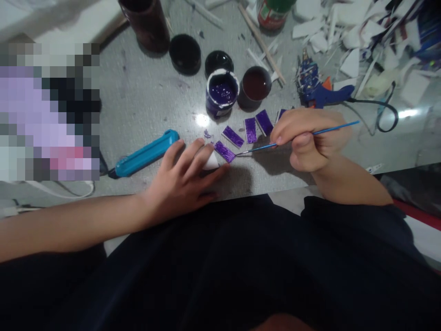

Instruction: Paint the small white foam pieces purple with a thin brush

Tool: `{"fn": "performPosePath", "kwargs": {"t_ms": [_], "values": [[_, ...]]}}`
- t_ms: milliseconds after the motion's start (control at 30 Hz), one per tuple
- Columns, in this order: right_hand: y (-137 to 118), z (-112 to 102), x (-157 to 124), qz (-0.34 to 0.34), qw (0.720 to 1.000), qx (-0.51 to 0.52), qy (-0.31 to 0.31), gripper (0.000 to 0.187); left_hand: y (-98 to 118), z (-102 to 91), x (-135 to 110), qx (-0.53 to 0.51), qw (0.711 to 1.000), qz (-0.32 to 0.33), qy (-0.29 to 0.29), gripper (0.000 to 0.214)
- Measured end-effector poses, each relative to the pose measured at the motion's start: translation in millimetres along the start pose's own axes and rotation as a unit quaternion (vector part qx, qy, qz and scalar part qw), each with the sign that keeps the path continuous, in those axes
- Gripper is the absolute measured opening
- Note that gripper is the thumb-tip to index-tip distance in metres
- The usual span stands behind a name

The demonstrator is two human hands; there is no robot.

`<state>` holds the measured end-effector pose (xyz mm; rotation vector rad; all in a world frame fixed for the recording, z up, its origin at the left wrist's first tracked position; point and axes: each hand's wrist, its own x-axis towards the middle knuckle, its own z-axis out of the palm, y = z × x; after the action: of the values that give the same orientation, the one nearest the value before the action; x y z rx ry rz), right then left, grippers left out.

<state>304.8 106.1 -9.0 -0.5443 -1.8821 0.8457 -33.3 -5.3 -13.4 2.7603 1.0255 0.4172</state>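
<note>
My right hand (310, 138) is closed around a thin blue paintbrush (257, 148). The brush tip meets the near end of a small purple-painted rectangle (225, 151). Flat on the table, my left hand (188, 172) has its fingers spread, with the index fingertip at that rectangle's lower edge. Part of a white piece (211, 162) shows beside the left fingers. More purple rectangles (251, 130) lie in a loose arc toward my right hand, which partly covers the farthest one. Behind them stands an open jar of purple paint (223, 89).
A blue utility knife (146, 154) lies left of my left hand. Beyond are a cup of dark reddish liquid (255, 87), black lids (185, 53) and a dark bottle (146, 25). A blue glue gun (324, 92) and white scraps (351, 62) occupy the right side.
</note>
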Motion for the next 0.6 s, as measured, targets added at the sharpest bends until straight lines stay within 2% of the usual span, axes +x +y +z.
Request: {"fn": "performPosePath", "kwargs": {"t_ms": [100,167,267,400,500,600], "values": [[3,0,-1,-0.075,0.997,-0.014,0.016,0.031,0,3.3,0,0.03,0.999,0.013,0.023,0.084],[4,1,0,-0.078,0.996,-0.017,0.027,0.031,-1,4.0,1,0.033,0.998,0.019,0.047,0.075],[2,4,4,-0.088,0.994,-0.022,0.058,0.035,-5,0.8,6,-0.016,0.993,0.027,0.113,0.045],[1,6,7,-0.082,0.993,-0.044,0.07,0.039,-10,-6.0,14,-0.114,0.966,0.007,0.23,0.007],[1,8,7,-0.085,0.992,-0.039,0.081,0.041,-11,-7.8,19,-0.155,0.953,0.002,0.261,0.014],[3,10,6,-0.094,0.99,-0.029,0.096,0.041,-10,-7.2,20,-0.147,0.952,0.019,0.268,0.021]]}}
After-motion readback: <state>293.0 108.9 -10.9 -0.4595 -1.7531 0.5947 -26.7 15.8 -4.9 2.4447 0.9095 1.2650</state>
